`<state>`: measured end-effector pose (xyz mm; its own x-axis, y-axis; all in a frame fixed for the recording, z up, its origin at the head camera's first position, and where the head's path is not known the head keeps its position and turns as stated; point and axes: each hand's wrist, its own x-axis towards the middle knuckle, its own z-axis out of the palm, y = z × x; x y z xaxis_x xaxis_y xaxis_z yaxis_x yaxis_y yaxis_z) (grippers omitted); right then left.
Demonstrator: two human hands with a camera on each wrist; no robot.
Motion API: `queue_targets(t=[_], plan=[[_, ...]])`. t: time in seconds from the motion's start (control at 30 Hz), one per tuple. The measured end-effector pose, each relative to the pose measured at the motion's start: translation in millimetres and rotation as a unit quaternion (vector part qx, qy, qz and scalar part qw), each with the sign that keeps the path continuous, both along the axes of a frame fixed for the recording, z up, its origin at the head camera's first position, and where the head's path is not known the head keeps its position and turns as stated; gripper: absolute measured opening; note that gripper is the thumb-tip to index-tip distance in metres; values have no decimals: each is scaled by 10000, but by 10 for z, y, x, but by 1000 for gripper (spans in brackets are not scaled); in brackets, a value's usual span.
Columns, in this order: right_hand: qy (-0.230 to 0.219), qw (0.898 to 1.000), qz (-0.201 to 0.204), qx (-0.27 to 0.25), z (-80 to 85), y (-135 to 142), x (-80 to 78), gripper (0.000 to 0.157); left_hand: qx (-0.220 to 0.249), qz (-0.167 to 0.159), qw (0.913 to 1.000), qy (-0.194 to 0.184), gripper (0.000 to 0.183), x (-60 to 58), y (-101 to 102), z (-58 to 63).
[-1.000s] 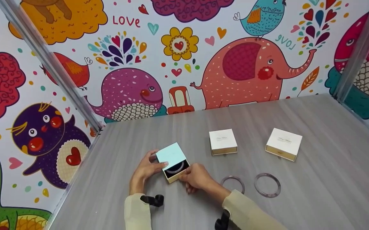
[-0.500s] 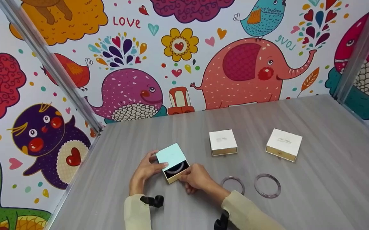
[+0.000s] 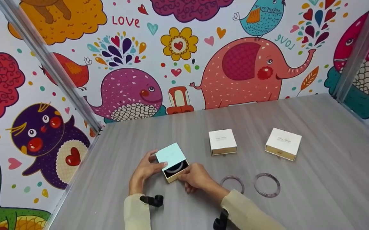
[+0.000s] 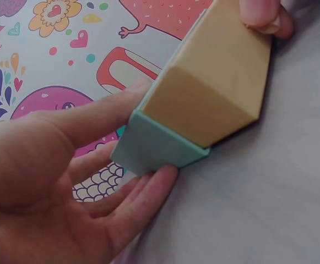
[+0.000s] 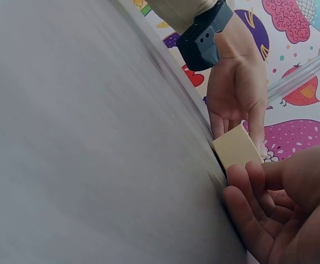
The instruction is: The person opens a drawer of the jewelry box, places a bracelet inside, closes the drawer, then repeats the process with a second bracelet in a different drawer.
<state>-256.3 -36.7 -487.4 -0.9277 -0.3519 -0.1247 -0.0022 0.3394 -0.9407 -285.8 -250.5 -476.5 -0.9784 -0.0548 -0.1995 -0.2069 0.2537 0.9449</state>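
In the head view, a mint-green slide-out gift box (image 3: pixel 170 155) sits on the table with its cream drawer (image 3: pixel 173 178) partly pulled out. Inside the dark drawer lies a greyish-purple bangle (image 3: pixel 179 168), partly covered by the sleeve. My left hand (image 3: pixel 145 168) grips the green sleeve, thumb on top and fingers at the side. At the drawer's front right corner, my right hand (image 3: pixel 198 177) pinches the cream edge. The left wrist view shows my fingers (image 4: pixel 148 190) against the green sleeve (image 4: pixel 154 144), with the drawer (image 4: pixel 209 71) extending beyond it.
Two white gift boxes with gold fronts, one in the middle (image 3: pixel 222 139) and one to the right (image 3: pixel 283 140), stand farther back. Two more bangles lie right of my right hand, the nearer one (image 3: pixel 232 177) partly behind my forearm, the other (image 3: pixel 270 195) farther right. Patterned walls border the table.
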Motion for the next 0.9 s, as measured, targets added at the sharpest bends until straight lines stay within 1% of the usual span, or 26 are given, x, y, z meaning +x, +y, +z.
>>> queue_targets(t=[0.2,0.57,0.9], plan=[[121,9999,51,63,8,-5,-12,19,152,-3,9999,15,82,-12,-6,1],[114,9998,36,166,15,-13,-26,18,8,-22,10000,13,83,11,-2,39],[148,9998,40,154,10,-13,-16,16,128,-40,9999,19,82,9,-2,2]])
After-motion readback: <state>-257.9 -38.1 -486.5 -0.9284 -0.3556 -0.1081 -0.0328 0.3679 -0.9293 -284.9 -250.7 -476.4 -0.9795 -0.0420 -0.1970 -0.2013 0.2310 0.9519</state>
